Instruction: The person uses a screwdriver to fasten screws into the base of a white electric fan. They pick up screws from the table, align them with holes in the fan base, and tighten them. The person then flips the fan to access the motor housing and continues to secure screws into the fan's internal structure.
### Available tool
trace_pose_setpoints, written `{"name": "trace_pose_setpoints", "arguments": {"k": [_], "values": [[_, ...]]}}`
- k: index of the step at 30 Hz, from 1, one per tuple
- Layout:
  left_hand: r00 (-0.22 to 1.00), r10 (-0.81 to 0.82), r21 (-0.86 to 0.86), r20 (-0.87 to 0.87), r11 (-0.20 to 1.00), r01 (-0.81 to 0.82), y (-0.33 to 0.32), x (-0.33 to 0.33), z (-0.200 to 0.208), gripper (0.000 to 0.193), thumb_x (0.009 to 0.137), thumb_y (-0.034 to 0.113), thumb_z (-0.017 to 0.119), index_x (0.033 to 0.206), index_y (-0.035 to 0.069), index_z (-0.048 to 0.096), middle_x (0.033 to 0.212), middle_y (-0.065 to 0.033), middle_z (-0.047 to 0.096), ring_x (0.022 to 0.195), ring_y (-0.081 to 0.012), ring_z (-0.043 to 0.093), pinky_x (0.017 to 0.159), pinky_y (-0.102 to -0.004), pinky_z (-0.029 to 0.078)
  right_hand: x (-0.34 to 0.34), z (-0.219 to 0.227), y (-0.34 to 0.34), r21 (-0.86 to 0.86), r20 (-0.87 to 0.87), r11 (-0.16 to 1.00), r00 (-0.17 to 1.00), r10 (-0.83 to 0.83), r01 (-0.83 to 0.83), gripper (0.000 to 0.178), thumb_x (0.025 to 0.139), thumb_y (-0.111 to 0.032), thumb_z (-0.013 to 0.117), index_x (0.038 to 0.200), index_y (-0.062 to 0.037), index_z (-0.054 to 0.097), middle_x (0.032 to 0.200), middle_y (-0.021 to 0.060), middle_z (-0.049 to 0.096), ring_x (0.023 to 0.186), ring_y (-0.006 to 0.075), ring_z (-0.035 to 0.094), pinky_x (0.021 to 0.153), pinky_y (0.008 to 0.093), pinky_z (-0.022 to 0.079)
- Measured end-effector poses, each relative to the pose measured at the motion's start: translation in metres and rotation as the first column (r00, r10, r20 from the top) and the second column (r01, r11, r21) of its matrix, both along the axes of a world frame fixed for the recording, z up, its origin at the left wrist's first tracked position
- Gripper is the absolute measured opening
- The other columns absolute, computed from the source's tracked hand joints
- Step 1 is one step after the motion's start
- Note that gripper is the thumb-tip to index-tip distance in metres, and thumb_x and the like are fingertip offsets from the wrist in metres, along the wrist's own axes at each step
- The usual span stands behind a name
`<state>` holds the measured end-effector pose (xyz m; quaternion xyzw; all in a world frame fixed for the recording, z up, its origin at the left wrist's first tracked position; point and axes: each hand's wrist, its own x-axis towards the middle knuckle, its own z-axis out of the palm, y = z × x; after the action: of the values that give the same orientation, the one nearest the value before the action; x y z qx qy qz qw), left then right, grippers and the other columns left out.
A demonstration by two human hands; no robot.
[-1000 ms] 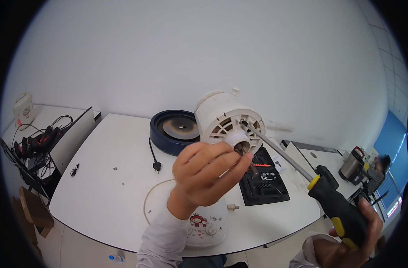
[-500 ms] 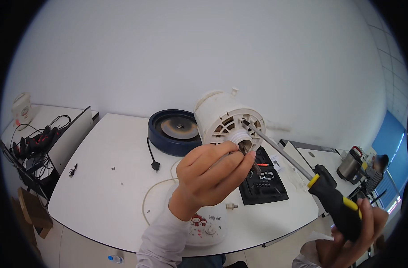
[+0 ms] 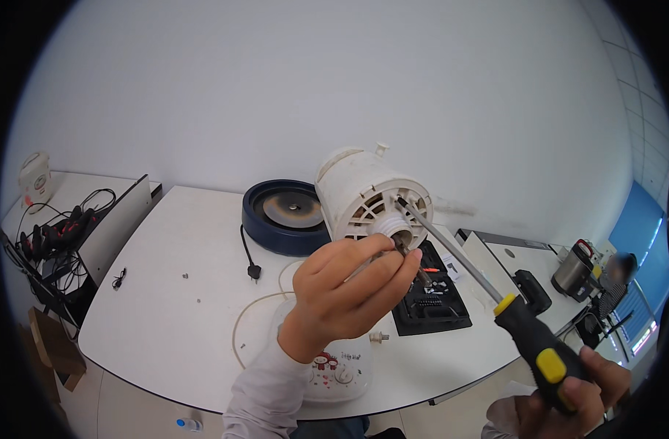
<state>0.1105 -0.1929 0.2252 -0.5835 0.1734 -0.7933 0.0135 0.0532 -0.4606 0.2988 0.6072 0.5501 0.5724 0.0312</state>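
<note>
So you've got a white plastic motor housing (image 3: 353, 175) tilted above the back of the bench (image 3: 159, 329), slotted end facing you. It's drum-shaped, scuffed, and has a threaded collar (image 3: 388, 225) poking out of the grille. Your left hand (image 3: 342, 289) is right at that collar, fingers pinched on a dull brownish metal shaft (image 3: 423, 278); they block part of it. Your right hand (image 3: 580, 399) has its fingers wrapped around the black-and-yellow rubbery handle of a long screwdriver (image 3: 522, 322), steel blade running up to the grille. Can't tell if the tip is seated in a screw.

Writing-wise, the glossy white appliance base (image 3: 331, 391) under your left forearm has dark printed lettering, red cartoon figures and little hearts, plus a round knob. Small cream fitting (image 3: 379, 337) just beside it.

Your black tool case (image 3: 433, 320) lies open under the shaft, rows of small bits and something red in it. Behind your left hand there's a dark blue round base (image 3: 276, 241) with a rust-stained metal disc (image 3: 290, 210) sitting inside its rim. Black plug (image 3: 254, 272) in front of that, and a tiny metal screw (image 3: 185, 276) further left.
</note>
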Motion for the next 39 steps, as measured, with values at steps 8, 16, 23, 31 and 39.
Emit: {"name": "trace_pose_setpoints", "arguments": {"k": [8, 16, 23, 31, 39], "values": [[1.0, 0.011, 0.012, 0.026, 1.0, -0.011, 0.001, -0.001, 0.0, 0.012, 0.063, 0.011, 0.064, 0.075, 0.01, 0.065, 0.069, 0.002, 0.053, 0.067, -0.0115, 0.057, 0.047, -0.021, 0.039, 0.023, -0.009, 0.026, 0.149, 0.156, 0.962, 0.966, 0.205, -0.229, 0.034, 0.087, -0.023, 0.051, 0.103, 0.0056, 0.045, 0.108, 0.0237, 0.035, 0.071, 0.0241, 0.05, 0.052, 0.0245, 0.044], [1.0, 0.006, -0.018, -0.026, 1.0, -0.007, 0.001, -0.004, -0.002, 0.02, 0.058, 0.009, 0.067, 0.078, 0.01, 0.068, 0.069, 0.003, 0.057, 0.069, -0.013, 0.059, 0.048, -0.0227, 0.041, -0.001, -0.005, 0.015, 0.055, 0.002, 0.994, 0.995, -0.098, 0.098, 0.032, 0.086, -0.027, 0.057, 0.106, -0.0017, 0.052, 0.082, 0.0144, 0.055, 0.076, 0.0215, 0.053, 0.052, 0.0253, 0.037], [1.0, -0.011, -0.004, 0.027, 1.0, 0.011, 0.0, 0.0, 0.001, 0.014, 0.063, 0.01, 0.065, 0.077, 0.009, 0.066, 0.069, 0.0014, 0.052, 0.066, -0.0113, 0.057, 0.046, -0.0206, 0.039, 0.013, -0.007, 0.018, 0.093, 0.014, 0.965, 0.97, 0.245, -0.245, 0.039, 0.077, -0.008, 0.063, 0.11, -0.0056, 0.043, 0.105, 0.0238, 0.039, 0.077, 0.0269, 0.051, 0.059, 0.0262, 0.045], [1.0, 0.025, 0.008, -0.013, 1.0, -0.025, 0.005, -0.002, -0.002, 0.016, 0.062, 0.009, 0.062, 0.077, 0.009, 0.066, 0.069, 0.0013, 0.053, 0.065, -0.0111, 0.057, 0.044, -0.0202, 0.038, -0.009, -0.013, 0.017, 0.16, -0.233, 0.976, 0.966, -0.108, 0.148, 0.03, 0.086, -0.022, 0.057, 0.107, -0.001, 0.052, 0.086, 0.014, 0.052, 0.071, 0.0216, 0.047, 0.062, 0.0294, 0.039], [0.999, -0.03, -0.04, -0.034, 0.999, 0.028, -0.001, -0.001, -0.004, 0.02, 0.059, 0.007, 0.069, 0.079, 0.009, 0.068, 0.068, 0.0023, 0.056, 0.067, -0.0125, 0.058, 0.048, -0.0224, 0.038, 0.008, -0.011, 0.019, 0.128, -0.132, 0.966, 0.962, 0.24, -0.224, 0.051, 0.078, -0.009, 0.066, 0.119, -0.0076, 0.035, 0.108, 0.0228, 0.041, 0.075, 0.0248, 0.052, 0.059, 0.0274, 0.045]]}}
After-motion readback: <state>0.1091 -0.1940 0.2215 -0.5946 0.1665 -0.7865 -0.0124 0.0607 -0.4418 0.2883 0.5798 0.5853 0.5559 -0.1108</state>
